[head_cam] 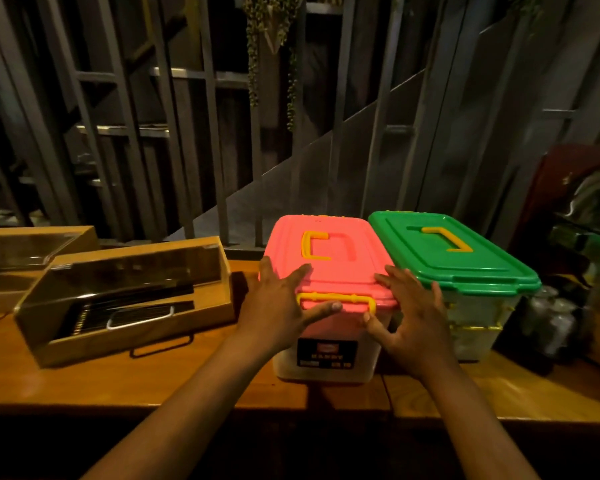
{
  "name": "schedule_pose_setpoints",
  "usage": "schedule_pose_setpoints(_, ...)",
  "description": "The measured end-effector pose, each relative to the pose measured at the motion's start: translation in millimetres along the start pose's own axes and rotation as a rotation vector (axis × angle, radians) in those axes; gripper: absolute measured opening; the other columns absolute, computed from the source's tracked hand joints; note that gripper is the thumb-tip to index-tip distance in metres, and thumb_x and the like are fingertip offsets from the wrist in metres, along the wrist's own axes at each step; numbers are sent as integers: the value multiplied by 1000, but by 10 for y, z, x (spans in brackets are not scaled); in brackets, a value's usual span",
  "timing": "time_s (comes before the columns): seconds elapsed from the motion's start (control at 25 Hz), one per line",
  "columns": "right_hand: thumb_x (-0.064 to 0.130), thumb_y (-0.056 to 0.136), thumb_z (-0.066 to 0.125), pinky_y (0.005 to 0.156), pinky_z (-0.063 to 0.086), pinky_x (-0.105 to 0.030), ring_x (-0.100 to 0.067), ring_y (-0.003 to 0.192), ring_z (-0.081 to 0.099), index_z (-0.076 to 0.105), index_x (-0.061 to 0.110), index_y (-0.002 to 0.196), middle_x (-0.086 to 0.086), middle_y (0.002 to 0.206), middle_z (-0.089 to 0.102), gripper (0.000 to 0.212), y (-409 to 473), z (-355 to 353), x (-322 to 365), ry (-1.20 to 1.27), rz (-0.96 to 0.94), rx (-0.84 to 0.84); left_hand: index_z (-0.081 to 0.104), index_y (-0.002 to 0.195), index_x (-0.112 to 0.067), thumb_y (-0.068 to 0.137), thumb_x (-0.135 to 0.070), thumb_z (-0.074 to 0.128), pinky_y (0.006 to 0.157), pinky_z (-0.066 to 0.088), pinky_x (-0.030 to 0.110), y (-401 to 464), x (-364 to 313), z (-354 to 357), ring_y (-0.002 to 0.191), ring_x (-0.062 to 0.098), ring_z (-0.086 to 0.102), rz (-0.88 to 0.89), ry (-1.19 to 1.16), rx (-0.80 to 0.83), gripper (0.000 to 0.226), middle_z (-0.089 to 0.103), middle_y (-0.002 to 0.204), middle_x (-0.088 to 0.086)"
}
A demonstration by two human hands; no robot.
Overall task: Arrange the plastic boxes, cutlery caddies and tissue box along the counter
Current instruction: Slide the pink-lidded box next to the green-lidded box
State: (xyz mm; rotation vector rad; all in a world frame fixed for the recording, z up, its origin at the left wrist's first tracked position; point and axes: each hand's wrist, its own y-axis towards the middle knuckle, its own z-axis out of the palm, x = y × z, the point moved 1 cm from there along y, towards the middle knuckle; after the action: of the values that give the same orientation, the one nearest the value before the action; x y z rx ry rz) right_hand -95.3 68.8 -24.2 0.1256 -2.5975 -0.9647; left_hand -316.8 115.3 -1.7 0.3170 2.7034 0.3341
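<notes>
A plastic box with a pink lid (340,247) and yellow handle stands on the wooden counter (153,382). My left hand (281,306) rests on the lid's near left corner, thumb on the yellow front latch. My right hand (409,317) presses the lid's near right corner, fingers spread. Touching its right side stands a green-lidded plastic box (465,258). To the left sits a wooden cutlery caddy (125,299) with a dark clear cover, angled on the counter. A second caddy (32,251) lies behind it at the far left. No tissue box is visible.
Metal railings and a staircase rise behind the counter. Dim glass jars (551,320) and dark clutter crowd the right end. A hanging plant (274,46) droops above. Bare counter shows along the front edge.
</notes>
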Motion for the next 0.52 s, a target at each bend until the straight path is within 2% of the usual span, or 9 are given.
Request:
schedule_pose_setpoints(0.16,62,77,40,117,6,-57,-27,144,27,44,29,137,-1,153,38,69,126,2,-139,-110,-6,51,27,145,-49,48,-101,21,100,43,56,122,-121,81,137,46,28,-30,-3,-31,111,11,159,11)
schedule_pose_setpoints(0.36,64,79,29,117,1,-55,-27,144,24,35,25,144,-4,156,30,76,166,27,-169,-154,6,85,30,144,-47,48,-103,22,101,42,58,183,-153,131,137,46,28,-56,-5,-60,111,15,159,12)
schedule_pose_setpoints(0.44,62,78,31,117,3,-57,-28,143,25,37,25,143,-6,155,32,76,156,30,-158,-123,29,80,31,143,-44,55,-100,27,102,40,58,118,-176,132,140,43,25,-66,-30,-89,105,15,160,10)
schedule_pose_setpoints(0.52,58,74,40,116,8,-59,-29,143,24,39,27,142,-7,155,32,74,110,28,-79,-69,83,64,31,144,-40,72,-88,35,105,38,55,-23,-167,131,142,39,23,-33,-22,-133,86,16,160,9)
